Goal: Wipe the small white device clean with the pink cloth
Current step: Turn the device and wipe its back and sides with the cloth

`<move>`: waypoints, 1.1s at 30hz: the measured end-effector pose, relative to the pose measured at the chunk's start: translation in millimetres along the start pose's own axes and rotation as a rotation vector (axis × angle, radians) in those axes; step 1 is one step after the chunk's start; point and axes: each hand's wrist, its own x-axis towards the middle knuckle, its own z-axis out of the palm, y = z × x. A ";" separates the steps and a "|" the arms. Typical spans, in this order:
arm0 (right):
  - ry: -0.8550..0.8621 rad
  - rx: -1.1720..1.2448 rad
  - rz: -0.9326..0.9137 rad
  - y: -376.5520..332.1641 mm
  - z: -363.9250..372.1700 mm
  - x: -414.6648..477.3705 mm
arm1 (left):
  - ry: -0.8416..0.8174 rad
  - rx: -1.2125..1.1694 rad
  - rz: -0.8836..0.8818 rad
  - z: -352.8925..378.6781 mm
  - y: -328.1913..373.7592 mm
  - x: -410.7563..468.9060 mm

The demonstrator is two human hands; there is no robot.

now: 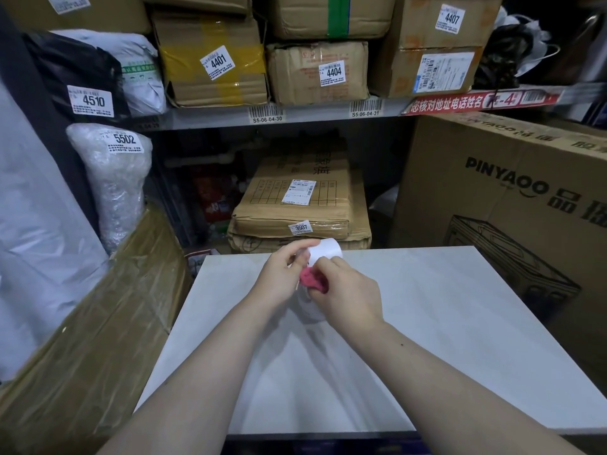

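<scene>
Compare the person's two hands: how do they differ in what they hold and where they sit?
The left hand grips the small white device; the right hand pinches the pink cloth. The left hand lies farther from the camera, the right hand nearer. Both are curled, meeting over the white table.

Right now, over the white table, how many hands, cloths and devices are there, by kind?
hands: 2 (left hand, right hand)
pink cloth: 1
white device: 1
total: 4
</scene>
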 end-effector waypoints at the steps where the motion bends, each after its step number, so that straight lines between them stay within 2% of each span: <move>1: 0.014 0.042 0.027 2.8 -1.8 -0.9 | 0.000 0.002 0.006 0.7 0.3 -0.2; 5: 0.094 0.253 0.182 19.6 -6.2 -3.2 | 0.000 0.013 0.020 2.9 0.7 -0.3; 11: 0.068 0.446 0.358 39.6 -6.7 -1.6 | 0.008 0.027 0.023 1.6 2.8 0.5; 16: 0.082 0.542 0.350 38.2 -7.5 -1.2 | 0.006 0.031 0.021 3.4 0.4 0.9; 21: 0.064 0.425 0.233 20.4 -6.3 -7.8 | 0.011 0.012 0.023 4.0 -0.3 0.9; 28: -0.043 0.011 0.044 -6.3 6.8 -2.0 | 0.020 -0.001 -0.001 3.6 -1.8 0.5; 33: -0.040 -0.062 -0.018 -3.0 2.7 -4.5 | 0.030 0.003 -0.009 5.0 0.4 -0.9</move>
